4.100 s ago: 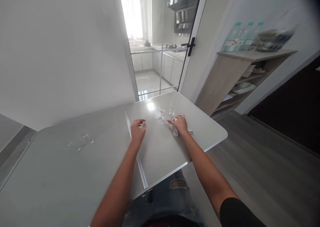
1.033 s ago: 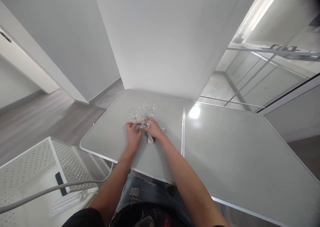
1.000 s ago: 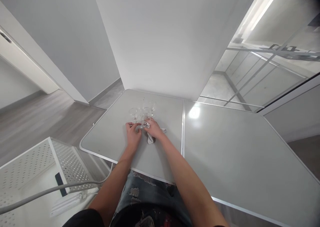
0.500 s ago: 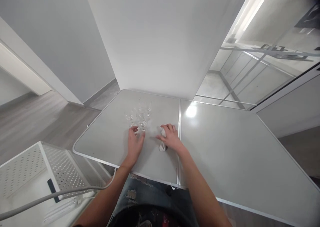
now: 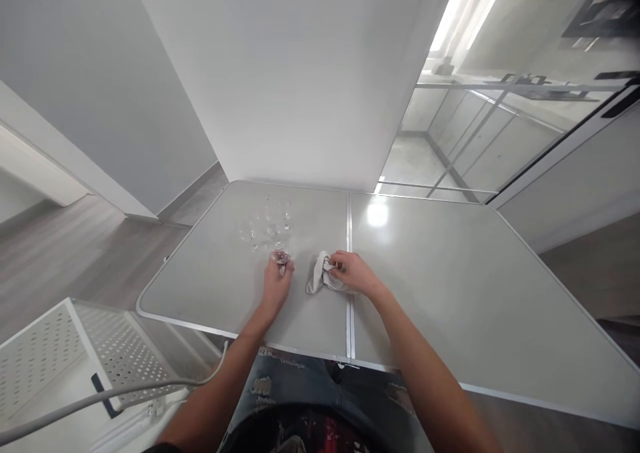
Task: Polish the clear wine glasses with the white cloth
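Observation:
My left hand [image 5: 278, 281] is closed around a small clear glass [image 5: 281, 257] at the near side of a group of glasses. Behind it, several other clear stemmed glasses [image 5: 270, 225] stand together on the left part of the grey table [image 5: 440, 293]. To the right, the fingers of my right hand [image 5: 351, 270] pinch a crumpled white cloth [image 5: 317, 274], part of which rests on the tabletop by the metal seam.
A metal seam [image 5: 349, 240] divides the tabletop. A white perforated rack [image 5: 130, 353] stands at the lower left, with a grey cable [image 5: 150, 381] crossing it. A white wall [image 5: 280, 93] rises behind the table, and a glass partition [image 5: 450, 140] is at the right.
My left hand has closed on the near glass. My right hand has gripped the cloth, which is now lifted and more spread out. The camera view has shifted slightly.

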Demonstrator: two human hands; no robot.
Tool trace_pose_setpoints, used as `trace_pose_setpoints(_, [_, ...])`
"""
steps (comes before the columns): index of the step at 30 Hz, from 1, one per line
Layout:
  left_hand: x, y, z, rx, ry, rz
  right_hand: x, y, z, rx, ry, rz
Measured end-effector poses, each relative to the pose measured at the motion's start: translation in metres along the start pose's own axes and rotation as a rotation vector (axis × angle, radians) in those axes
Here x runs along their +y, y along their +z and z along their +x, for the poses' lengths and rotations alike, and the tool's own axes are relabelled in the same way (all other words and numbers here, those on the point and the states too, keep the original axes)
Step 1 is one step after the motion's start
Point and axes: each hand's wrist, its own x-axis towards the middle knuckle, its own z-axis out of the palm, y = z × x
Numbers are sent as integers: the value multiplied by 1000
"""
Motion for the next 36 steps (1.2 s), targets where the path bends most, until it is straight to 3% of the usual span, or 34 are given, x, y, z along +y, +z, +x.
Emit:
trace_pose_setpoints(5, [34, 18, 20, -145, -267, -257, 9, -22, 9, 244, 83, 567])
trace_pose_setpoints(7, [46, 35, 39, -280, -315, -348, 13, -35, 12, 322, 104, 751])
trace_pose_setpoints(10, [60, 69, 62, -454, -338, -416, 17, -49, 15, 328, 126, 826])
trace_pose_setpoints(14, [71, 102, 77, -439, -249, -420, 17, -58, 10, 305, 195, 827])
trace_pose_setpoints(17, [75, 105, 81, -483, -187, -339, 20, -58, 5, 317, 306, 838])
trace_pose_setpoints(21, [64, 94, 83, -717, -199, -404, 31, -49, 4, 368, 341, 1047])
trace_pose_setpoints(25, [38, 90, 85, -679, -235, -485, 43, -39, 7, 426, 306, 1272])
trace_pose_setpoints(27, [29, 89, 86, -627, -207, -407, 49, -40, 8, 505, 303, 1243])
trace_pose_setpoints(29, [27, 89, 85, -576, -101, -274, 54, -46, 7, 691, 285, 1089])
trace_pose_setpoints(32, [29, 88, 82, -536, 160, -28, 58, -56, 1, 1016, 210, 586])
trace_pose_setpoints(34, [29, 91, 78, -517, 312, 122, 56, -57, -3, 1049, 114, 285])
trace_pose_setpoints(36, [24, 98, 75, -469, 427, 256, 54, -53, -6, 943, 6, 158])
